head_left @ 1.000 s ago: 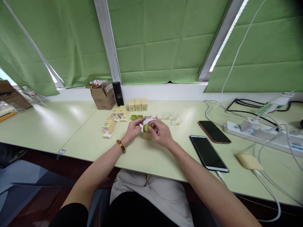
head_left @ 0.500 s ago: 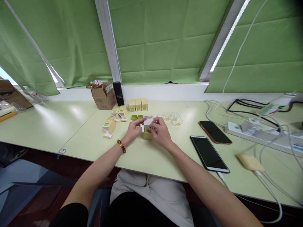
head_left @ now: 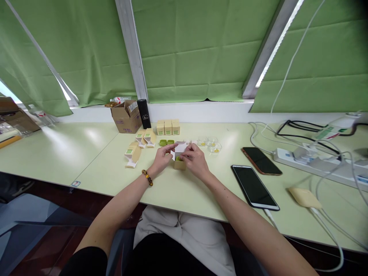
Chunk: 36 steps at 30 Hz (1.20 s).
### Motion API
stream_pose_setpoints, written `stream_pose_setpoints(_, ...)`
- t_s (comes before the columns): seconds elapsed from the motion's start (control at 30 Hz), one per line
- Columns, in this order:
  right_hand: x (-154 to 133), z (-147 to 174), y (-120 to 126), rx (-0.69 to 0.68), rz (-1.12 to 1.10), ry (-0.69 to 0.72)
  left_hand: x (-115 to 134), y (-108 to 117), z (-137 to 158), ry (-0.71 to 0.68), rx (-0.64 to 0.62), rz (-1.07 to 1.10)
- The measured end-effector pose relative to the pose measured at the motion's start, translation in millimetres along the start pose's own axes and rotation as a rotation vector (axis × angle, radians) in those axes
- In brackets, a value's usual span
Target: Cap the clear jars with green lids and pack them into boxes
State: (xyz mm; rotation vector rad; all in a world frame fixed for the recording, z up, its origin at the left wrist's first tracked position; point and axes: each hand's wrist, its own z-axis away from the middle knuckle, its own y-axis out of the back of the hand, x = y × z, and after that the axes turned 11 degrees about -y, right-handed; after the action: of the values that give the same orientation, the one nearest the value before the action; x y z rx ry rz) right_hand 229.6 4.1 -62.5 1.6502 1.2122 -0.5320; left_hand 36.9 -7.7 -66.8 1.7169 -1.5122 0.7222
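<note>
A small pale-yellow carton (head_left: pixel 179 165) stands on the table between my hands, its white-lined lid flap (head_left: pixel 181 147) raised. Something green shows inside its opening, largely covered by fingers. My left hand (head_left: pixel 163 158) has its fingertips closed on the carton's left side and flap. With thumb and fingers pinched together, my right hand (head_left: pixel 196 160) grips at the right edge of the opening. Just behind are two small green containers (head_left: pixel 166 142). To the right of these lie several clear plastic cups (head_left: pixel 212 144) with yellow bits. Open cartons (head_left: pixel 132 154) stand left of my hands.
Closed cartons (head_left: pixel 168 127) form a row at the back, near a black cylinder (head_left: pixel 144 114) and a brown cardboard box (head_left: pixel 126 119). Two phones (head_left: pixel 254 186), a power strip (head_left: pixel 319 165), a pale-yellow charger (head_left: pixel 304 197) and loose cables occupy the right side.
My right fingers have shifted very slightly at the carton's opening. The left hand, the carton and everything else look the same.
</note>
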Motion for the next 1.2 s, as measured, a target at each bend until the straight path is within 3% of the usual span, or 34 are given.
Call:
stream_pose_setpoints(0.23,-5.5,3.5,0.9,0.065,-0.110,-0.010,-0.4,0.1,0.5,-0.006,0.000,0.037)
stream_pose_setpoints(0.47,7.2,-5.5,0.9,0.213,-0.398,-0.207,2.5,-0.5,1.0,0.002,0.005,0.061)
stream_pose_setpoints(0.63,14.2,-10.9,-0.6,0.158,-0.513,-0.400,2.1,-0.1,0.8,0.014,0.004,0.128)
stream_pose_setpoints(0.77,13.2,-10.2,-1.0,0.087,-0.605,-0.478,-0.1,-0.9,-0.7,-0.007,-0.001,0.097)
stream_pose_setpoints(1.2,6.3,-5.8,-3.1,-0.039,-0.609,-0.515,-2.0,-3.4,0.3,-0.070,-0.005,-0.001)
